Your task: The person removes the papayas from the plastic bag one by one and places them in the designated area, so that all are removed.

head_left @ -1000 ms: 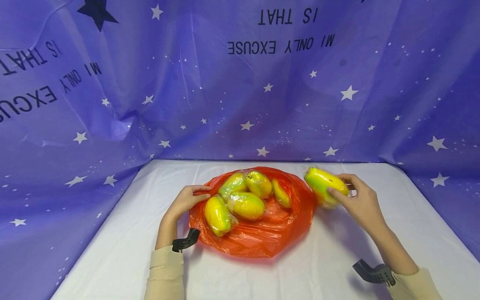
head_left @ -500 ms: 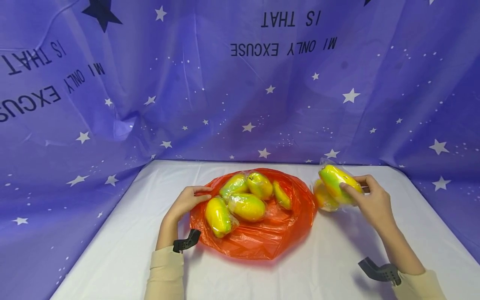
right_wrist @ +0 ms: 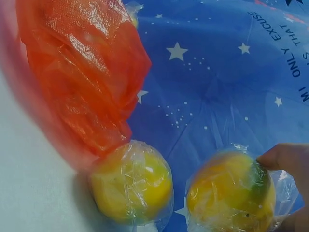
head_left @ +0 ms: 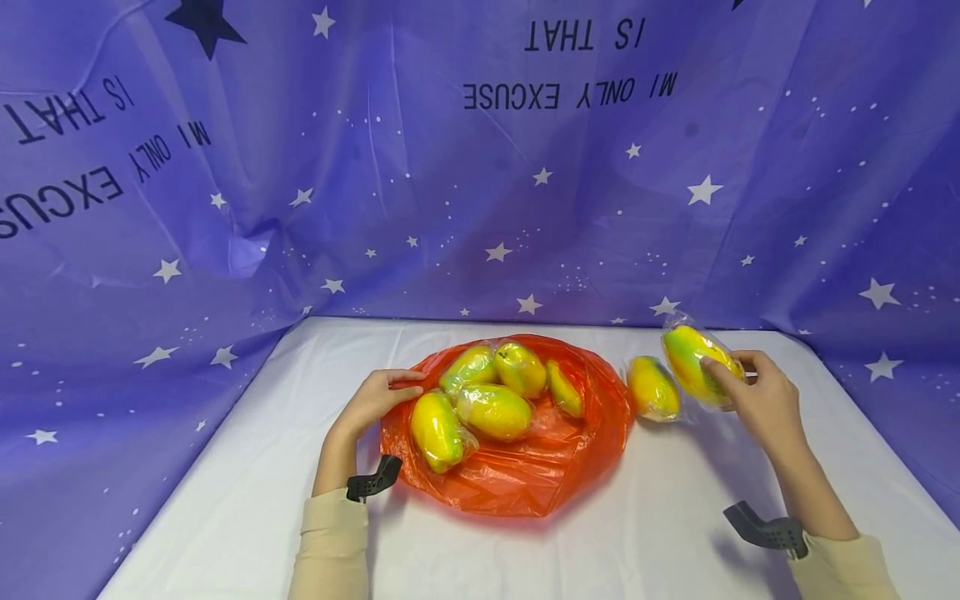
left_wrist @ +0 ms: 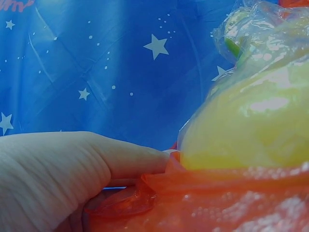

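A red plastic bag point(head_left: 517, 479) lies opened out on the table, with several yellow-green mangoes point(head_left: 495, 412) in clear wrap inside it. At the bag's left edge my left hand point(head_left: 373, 402) pinches the rim; the left wrist view shows the thumb point(left_wrist: 133, 157) against the red film point(left_wrist: 217, 198), beside a wrapped mango point(left_wrist: 251, 121). My right hand point(head_left: 768, 404) grips a wrapped mango point(head_left: 692, 360) by its right end, to the right of the bag. Another wrapped mango point(head_left: 652, 390) rests on the table between that one and the bag.
A white cloth covers the table point(head_left: 645, 533). Behind it and at both sides hangs a purple curtain point(head_left: 420, 167) with stars and upside-down lettering. Each wrist wears a black camera mount point(head_left: 767, 530).
My right hand has moved right with its mango, away from the bag, uncovering the mango on the table. The left hand stays at the bag's edge.
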A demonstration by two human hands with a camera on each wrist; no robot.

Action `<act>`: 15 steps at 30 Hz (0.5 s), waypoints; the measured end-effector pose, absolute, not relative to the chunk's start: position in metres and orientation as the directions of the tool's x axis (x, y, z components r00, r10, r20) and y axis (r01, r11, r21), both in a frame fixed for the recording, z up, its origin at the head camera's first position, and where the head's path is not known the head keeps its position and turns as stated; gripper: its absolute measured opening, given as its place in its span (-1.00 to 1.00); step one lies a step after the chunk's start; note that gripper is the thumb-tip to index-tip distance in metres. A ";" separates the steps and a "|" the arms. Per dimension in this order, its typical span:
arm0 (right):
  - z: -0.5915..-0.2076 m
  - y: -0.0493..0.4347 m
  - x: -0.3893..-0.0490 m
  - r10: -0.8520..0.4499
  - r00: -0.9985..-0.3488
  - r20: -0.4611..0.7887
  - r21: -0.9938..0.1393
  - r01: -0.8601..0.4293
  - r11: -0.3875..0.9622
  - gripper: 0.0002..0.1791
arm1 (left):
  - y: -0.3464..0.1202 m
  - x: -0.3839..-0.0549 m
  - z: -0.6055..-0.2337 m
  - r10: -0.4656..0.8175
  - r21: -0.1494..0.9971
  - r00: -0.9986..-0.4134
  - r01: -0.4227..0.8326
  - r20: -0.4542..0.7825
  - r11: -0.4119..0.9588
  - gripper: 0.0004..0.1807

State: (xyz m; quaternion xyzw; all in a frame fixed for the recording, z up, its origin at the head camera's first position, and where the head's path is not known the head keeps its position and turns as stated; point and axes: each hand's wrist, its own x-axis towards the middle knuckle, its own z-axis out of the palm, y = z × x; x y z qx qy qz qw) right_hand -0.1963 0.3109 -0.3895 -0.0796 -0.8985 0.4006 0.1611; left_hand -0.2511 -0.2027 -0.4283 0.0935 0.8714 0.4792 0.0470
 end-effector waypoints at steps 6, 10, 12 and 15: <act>-0.389 0.314 -0.197 0.271 -0.945 0.182 -0.739 0.050 0.672 -0.20 | -0.203 -0.251 -0.428 0.213 0.838 -0.977 0.125 0.011 0.531 -0.66; -0.392 0.319 -0.198 0.277 -0.943 0.182 -0.706 0.071 0.704 -0.21 | -0.202 -0.250 -0.428 0.209 0.835 -0.978 0.121 0.007 0.537 -0.66; -0.393 0.322 -0.199 0.280 -0.943 0.178 -0.685 0.085 0.723 -0.20 | -0.202 -0.250 -0.428 0.205 0.837 -0.979 0.117 0.006 0.534 -0.66; -0.394 0.327 -0.199 0.282 -0.944 0.169 -0.657 0.106 0.746 -0.19 | -0.202 -0.250 -0.428 0.204 0.840 -0.979 0.113 0.003 0.531 -0.66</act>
